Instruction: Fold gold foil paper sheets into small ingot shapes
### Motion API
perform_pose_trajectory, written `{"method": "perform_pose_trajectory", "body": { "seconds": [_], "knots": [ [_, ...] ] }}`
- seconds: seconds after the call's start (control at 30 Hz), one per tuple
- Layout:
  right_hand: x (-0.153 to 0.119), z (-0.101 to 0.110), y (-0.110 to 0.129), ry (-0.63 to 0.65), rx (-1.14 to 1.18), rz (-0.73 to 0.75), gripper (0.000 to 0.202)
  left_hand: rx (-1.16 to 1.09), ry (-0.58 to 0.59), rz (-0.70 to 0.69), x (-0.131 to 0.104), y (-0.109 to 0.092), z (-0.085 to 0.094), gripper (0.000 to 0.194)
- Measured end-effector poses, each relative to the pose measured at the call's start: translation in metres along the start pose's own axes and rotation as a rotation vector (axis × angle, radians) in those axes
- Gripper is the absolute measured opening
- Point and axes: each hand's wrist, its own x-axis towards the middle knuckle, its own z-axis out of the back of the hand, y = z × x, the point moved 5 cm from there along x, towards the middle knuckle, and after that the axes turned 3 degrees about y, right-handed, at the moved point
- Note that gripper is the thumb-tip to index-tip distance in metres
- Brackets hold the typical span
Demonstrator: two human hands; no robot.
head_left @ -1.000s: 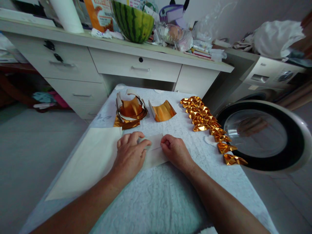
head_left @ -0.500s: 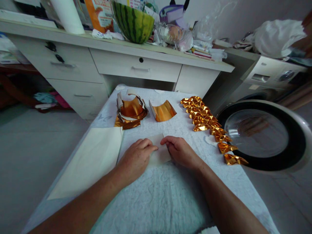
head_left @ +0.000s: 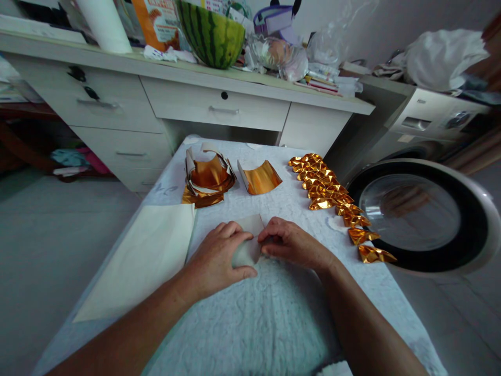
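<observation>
A small pale sheet of paper lies in front of me on the cloth-covered table. My left hand holds its left side, with the index finger across the sheet and the thumb spread out by its near edge. At the right edge, my right hand pinches the paper between thumb and bent fingers. Beyond my hands rests a curved gold foil sheet, and left of that a stack of curled gold foil sheets. Folded gold foil pieces form a row on the right.
A large cream sheet covers the table's left side. Behind stands a white desk with drawers, bearing a cut watermelon and clutter. The open round washing machine door sits close to the table's right edge.
My left thumb has spread away from its fingers toward the near edge. My right fingers have shifted slightly left and now pinch the paper's right edge, which looks narrower. The view has moved slightly.
</observation>
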Motion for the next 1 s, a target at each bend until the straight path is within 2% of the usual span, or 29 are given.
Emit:
{"method": "perform_pose_trajectory", "body": {
  "seconds": [0.33, 0.63, 0.73, 0.83, 1.0],
  "knots": [
    [0.005, -0.002, -0.01, -0.109, 0.019, -0.079, 0.01, -0.001, -0.012, -0.019, 0.0, -0.004, 0.003, 0.055],
    [0.007, 0.0, -0.015, -0.206, 0.023, -0.166, 0.011, -0.079, -0.037, -0.016, -0.002, -0.009, 0.012, 0.033],
    [0.009, -0.001, -0.017, -0.225, 0.004, -0.22, 0.012, -0.116, -0.04, 0.021, 0.0, -0.008, 0.014, 0.021],
    [0.01, -0.002, -0.019, -0.256, -0.045, -0.293, 0.012, -0.128, -0.051, 0.082, 0.002, -0.004, 0.015, 0.031],
    [0.012, -0.003, -0.017, -0.319, -0.137, -0.355, 0.013, -0.059, -0.123, 0.188, 0.002, 0.002, 0.015, 0.021]
  ]
}}
